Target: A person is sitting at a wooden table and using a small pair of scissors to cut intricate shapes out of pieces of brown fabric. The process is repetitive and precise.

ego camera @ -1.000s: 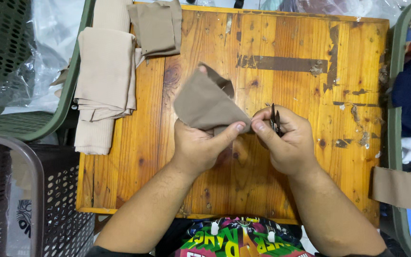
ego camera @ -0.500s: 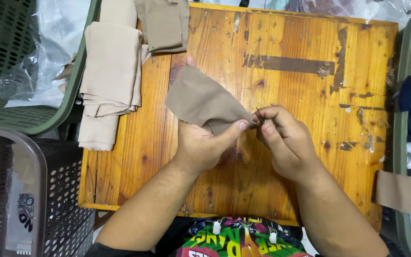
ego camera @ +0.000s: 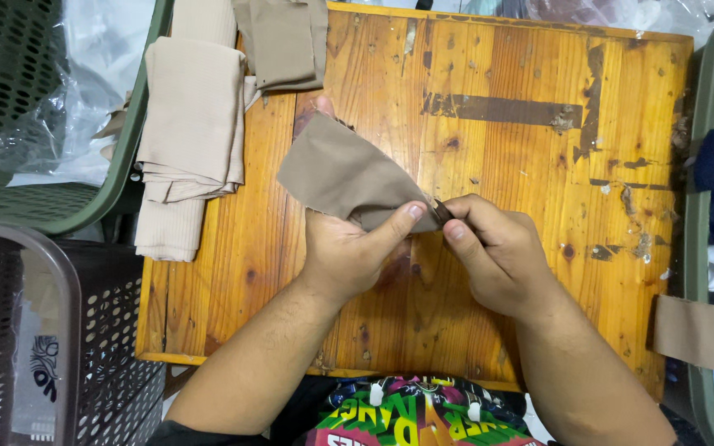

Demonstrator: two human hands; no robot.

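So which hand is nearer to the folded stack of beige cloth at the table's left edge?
Left. The left hand holds a taupe fabric piece just right of the stack of beige cloth; the right hand is farther right, pinching the piece's corner.

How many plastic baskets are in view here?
3: a green basket at upper left, a dark basket at lower left, and a green basket along the right edge. Others may lie outside the frame.

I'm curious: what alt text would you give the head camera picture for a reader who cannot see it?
Two hands hold a tan cloth piece over a wooden table: the left hand pinches it, the right hand grips its corner. Folded beige cloths lie at the table's left, beside a green basket.
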